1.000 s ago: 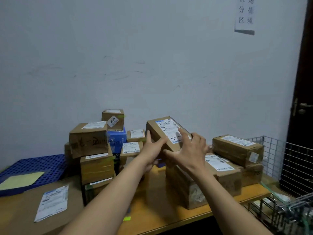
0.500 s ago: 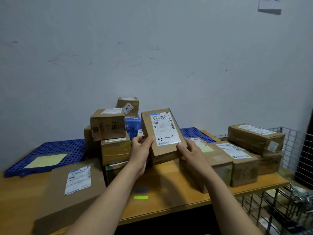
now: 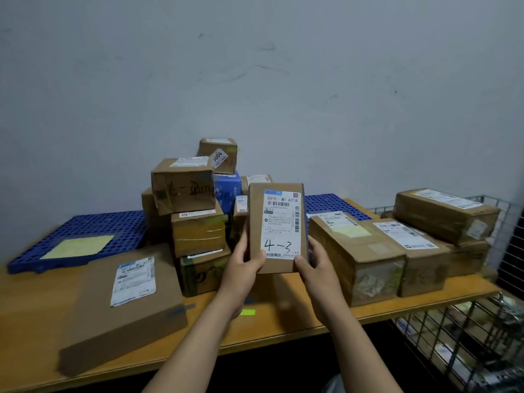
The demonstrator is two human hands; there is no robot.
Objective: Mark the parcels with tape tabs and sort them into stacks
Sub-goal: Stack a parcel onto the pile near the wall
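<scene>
— Where is the parcel marked "4-3"?

— The parcel [image 3: 276, 222] is held upright over the middle of the bench [image 3: 37, 307], lifted off its top, with the label facing the camera.

— And the hands?

— The left hand [image 3: 243, 265] grips its lower left edge, thumb on the front. The right hand [image 3: 313, 268] grips the lower right edge, thumb on the label's bottom corner.

— What lies around it?

— Just behind it on the left is a stack of boxes [image 3: 198, 236], toward the far wall. On the right are long cartons [image 3: 357, 251] side by side. A flat parcel [image 3: 124, 307] lies near left, and beyond it a blue pallet [image 3: 113, 225] carries a yellow sheet [image 3: 79, 246]. A green tape tab [image 3: 247, 312] sits on the bench beside the left wrist. A wire cart [image 3: 482, 330] stands at the right end.
</scene>
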